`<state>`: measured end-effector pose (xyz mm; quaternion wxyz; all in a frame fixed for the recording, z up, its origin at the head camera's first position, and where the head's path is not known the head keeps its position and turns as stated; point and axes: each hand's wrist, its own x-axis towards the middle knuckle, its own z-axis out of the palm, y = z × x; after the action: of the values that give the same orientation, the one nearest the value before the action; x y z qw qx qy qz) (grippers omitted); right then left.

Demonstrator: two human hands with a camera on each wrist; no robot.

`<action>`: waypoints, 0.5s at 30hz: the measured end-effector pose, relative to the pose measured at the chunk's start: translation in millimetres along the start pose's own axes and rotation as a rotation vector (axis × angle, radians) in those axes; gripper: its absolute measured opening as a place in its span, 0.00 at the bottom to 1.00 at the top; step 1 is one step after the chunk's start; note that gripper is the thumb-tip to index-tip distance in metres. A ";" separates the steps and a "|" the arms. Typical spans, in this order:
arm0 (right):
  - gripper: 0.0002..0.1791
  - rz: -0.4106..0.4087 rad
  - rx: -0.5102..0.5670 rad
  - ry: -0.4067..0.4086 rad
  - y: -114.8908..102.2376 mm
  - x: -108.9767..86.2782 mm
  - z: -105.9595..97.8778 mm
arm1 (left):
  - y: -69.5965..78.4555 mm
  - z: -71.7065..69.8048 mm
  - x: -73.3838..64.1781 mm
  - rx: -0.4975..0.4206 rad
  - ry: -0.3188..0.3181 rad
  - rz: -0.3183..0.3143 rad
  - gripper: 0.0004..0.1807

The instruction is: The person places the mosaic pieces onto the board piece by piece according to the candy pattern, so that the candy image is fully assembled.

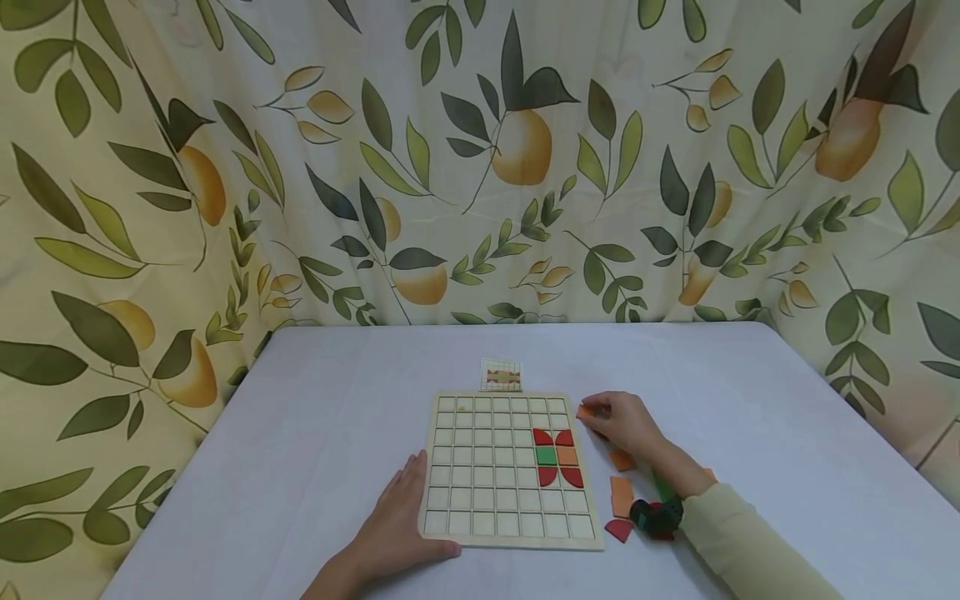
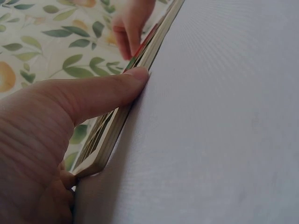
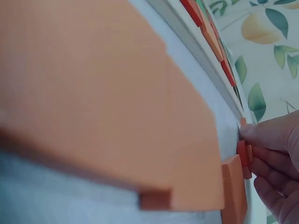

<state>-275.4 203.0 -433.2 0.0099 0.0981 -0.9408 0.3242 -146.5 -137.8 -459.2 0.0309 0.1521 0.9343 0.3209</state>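
A wooden grid board [image 1: 480,479] lies on the table, with red quarter-round pieces [image 1: 543,437], a green square [image 1: 546,456] and an orange square [image 1: 567,456] in cells near its right side. My left hand [image 1: 397,521] rests against the board's near left corner, its fingers along the left side and the thumb [image 2: 107,93] straight on the near edge. Just right of the board's far part, my right hand [image 1: 621,421] pinches a small orange piece [image 1: 584,412] between thumb and fingertips. In the right wrist view, that orange piece [image 3: 243,122] shows at the thumb tip.
Loose orange pieces [image 1: 622,496], a red quarter-round piece [image 1: 618,530] and a green piece [image 1: 662,487] lie right of the board, partly hidden by my right wrist and its black camera [image 1: 657,518]. A small pattern card [image 1: 501,376] sits beyond the board. A leaf-printed curtain [image 1: 480,167] surrounds the table.
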 end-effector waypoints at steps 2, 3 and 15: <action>0.17 -0.009 0.015 0.005 -1.7 -0.3 -0.4 | -0.2 -0.2 -0.4 0.000 -0.002 -0.005 0.69; 0.16 -0.021 0.021 0.007 -2.9 -0.6 -0.8 | -0.2 -0.3 -0.6 -0.001 -0.003 -0.006 0.69; 0.15 -0.053 0.072 -0.009 -23.1 -2.2 2.1 | -1.3 0.4 0.0 0.006 -0.006 -0.001 0.69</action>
<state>-268.7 184.3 -421.0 0.0106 0.1247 -0.9256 0.3573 -146.8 -138.6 -460.2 0.0333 0.1525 0.9353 0.3175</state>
